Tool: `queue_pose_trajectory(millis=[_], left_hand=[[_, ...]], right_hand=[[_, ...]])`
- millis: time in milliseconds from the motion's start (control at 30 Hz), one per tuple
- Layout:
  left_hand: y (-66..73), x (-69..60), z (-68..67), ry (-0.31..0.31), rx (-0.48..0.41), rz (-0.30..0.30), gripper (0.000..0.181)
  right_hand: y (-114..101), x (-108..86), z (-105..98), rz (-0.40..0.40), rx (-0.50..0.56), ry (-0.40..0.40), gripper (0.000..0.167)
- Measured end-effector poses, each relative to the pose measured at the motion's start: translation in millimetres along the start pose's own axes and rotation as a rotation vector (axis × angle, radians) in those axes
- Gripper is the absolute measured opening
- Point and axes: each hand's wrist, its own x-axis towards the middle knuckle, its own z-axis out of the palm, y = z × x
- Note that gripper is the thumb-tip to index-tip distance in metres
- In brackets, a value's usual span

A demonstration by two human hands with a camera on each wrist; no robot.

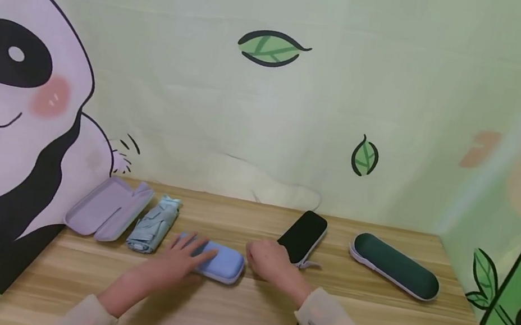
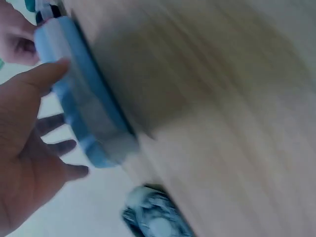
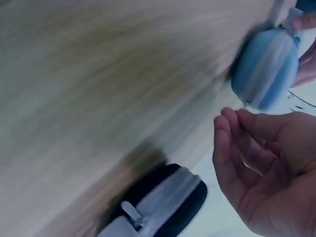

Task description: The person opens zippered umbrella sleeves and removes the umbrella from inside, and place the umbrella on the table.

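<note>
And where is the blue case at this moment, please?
In the head view, the blue case lies on the table slightly left of centre, partly under the left hand, its right end beside the right hand.

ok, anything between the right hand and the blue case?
Nothing visible. The right hand is right by one end of the blue case; the left hand is on the case toward its other end. The black case lies beyond the right hand, not between.
</note>
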Motion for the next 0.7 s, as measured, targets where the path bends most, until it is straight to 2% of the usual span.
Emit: queue_pose_trajectory(millis=[133, 233, 333, 467, 633, 700], left_hand=[[-15.9, 2.4, 11.5, 0.106, 0.023, 0.063, 0.05], [-18.3, 5.2, 19.6, 0.176, 0.067, 0.056, 0.05], [-13.4, 9.8, 23.2, 0.188, 0.079, -0.022, 0.048], [-1.8, 19.5, 21.5, 0.181, 0.06, -0.165, 0.046], [17.2, 32.3, 22.4, 0.24, 0.075, -0.302, 0.045], [24.3, 36.4, 24.8, 0.24, 0.076, -0.341, 0.046]], right_hand=[[1.4, 4.0, 6.6, 0.037, -0.011, 0.036, 0.025], [3.2, 1.3, 9.4, 0.032, 0.028, 0.044, 0.024], [5.6, -3.7, 5.5, 0.018, 0.093, 0.041, 0.02], [5.7, -6.8, -1.2, -0.009, 0.148, 0.043, 0.022], [1.3, -6.8, 1.5, -0.043, 0.09, 0.084, 0.021], [-1.4, -7.0, 4.3, -0.035, 0.064, 0.084, 0.017]])
